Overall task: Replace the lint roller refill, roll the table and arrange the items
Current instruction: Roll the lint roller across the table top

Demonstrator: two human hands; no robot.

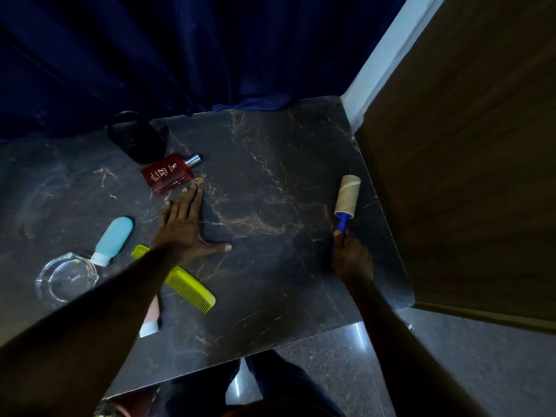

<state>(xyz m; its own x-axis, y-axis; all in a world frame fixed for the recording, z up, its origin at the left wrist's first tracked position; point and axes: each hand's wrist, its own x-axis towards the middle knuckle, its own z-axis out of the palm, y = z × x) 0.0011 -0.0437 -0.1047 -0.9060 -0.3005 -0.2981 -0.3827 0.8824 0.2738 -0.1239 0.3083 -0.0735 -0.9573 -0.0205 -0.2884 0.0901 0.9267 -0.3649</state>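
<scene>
The comb's (189, 288) middle is hidden under the left forearm (114, 293).

One head-worn camera looks forward and steeply down, close above a dark marble table (270, 164); a blue curtain (150, 55) fills the top, floor (451, 362) the lower right.

The lint roller (346, 200) has a blue handle and a bare brown cardboard core. The right grip (352, 260) holds it by the handle near the right edge of the dark marbled desk (270, 164), core pointing to the far edge. A black cup (137, 138) stands at the far edge, with a red perfume bottle (168, 173) lying flat just beside it. Toward the left edge, a pale blue tube (112, 240) lies with its white cap beside a glass ashtray (64, 276). A yellow-green comb (189, 288) lies slantwise nearby.
</scene>
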